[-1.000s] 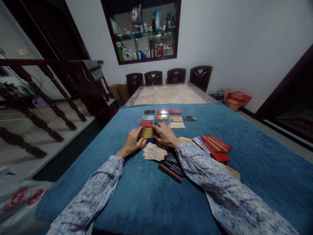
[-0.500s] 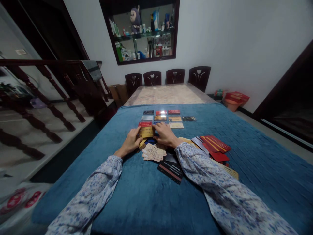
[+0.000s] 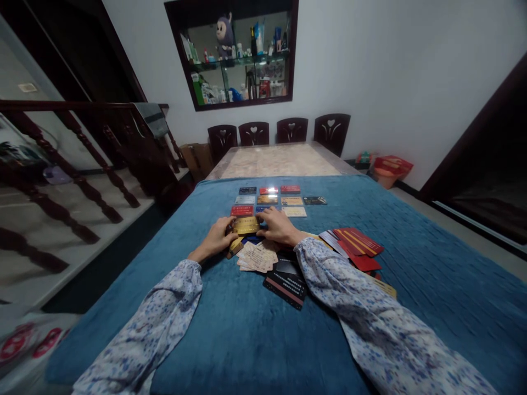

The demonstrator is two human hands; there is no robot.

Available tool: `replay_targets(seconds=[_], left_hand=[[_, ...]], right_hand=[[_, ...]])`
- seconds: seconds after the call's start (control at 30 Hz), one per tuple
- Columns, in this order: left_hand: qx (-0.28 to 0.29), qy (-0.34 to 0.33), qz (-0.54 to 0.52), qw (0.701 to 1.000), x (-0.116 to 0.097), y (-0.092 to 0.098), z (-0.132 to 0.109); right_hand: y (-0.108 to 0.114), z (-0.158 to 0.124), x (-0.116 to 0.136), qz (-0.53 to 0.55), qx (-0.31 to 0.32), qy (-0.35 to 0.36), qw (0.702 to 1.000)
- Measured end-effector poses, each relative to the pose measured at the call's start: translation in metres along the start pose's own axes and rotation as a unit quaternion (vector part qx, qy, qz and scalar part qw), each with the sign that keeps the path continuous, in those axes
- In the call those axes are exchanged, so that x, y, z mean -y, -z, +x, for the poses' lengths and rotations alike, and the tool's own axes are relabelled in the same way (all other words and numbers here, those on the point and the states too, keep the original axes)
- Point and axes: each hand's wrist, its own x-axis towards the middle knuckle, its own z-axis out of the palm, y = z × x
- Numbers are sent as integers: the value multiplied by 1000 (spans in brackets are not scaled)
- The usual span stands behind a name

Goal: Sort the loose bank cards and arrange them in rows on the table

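Note:
A gold card (image 3: 246, 226) is held at its two short sides between my left hand (image 3: 217, 237) and my right hand (image 3: 280, 226), both with fingers closed on its edges. Just beyond it lie a red card (image 3: 242, 210) and a blue card (image 3: 262, 209), the blue one partly hidden by my right fingers. A white card (image 3: 293, 212) rests to their right. Below my hands is a fanned heap of cream cards (image 3: 257, 257), with black cards (image 3: 285, 288) beside it. Yellow and blue cards peek out under my left hand.
Farther up the blue cloth (image 3: 197, 323), cards lie in rows, among them a black-and-gold card (image 3: 315, 201). Red cards (image 3: 359, 244) are piled right of my right forearm. Dark chairs (image 3: 292, 130) stand at the table's far end. A wooden railing (image 3: 74, 104) runs along the left.
The gold card has tilted, and its face now catches the light differently. Both hands keep their hold on it. The whole view has shifted slightly.

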Motion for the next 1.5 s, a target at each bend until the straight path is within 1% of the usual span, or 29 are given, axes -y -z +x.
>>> replay_targets(seconds=[0.13, 0.3, 0.5, 0.6, 0.73, 0.93, 1.17, 1.33, 1.5], left_hand=[[19, -8, 1, 1000, 0, 3, 5], [38, -11, 6, 999, -2, 6, 13], [94, 18, 24, 995, -14, 11, 28], [122, 16, 28, 992, -20, 11, 37], [136, 16, 32, 990, -23, 6, 49], [140, 22, 34, 989, -20, -3, 70], [170, 22, 87, 981, -22, -12, 99], [175, 31, 118, 977, -21, -17, 120], [180, 35, 135, 974, -15, -23, 137]], right_hand=[[2, 1, -3, -1, 6, 1, 1000], [9, 1, -2, -9, 27, -10, 1000], [19, 5, -10, -15, 63, -25, 998], [24, 7, -16, -19, 76, -28, 997], [31, 6, -23, -21, 79, -35, 996], [37, 11, -39, -41, 84, -42, 995], [41, 25, -61, -41, 96, -50, 993], [41, 34, -74, -53, 95, -62, 992], [37, 47, -90, -71, 92, -80, 990]])
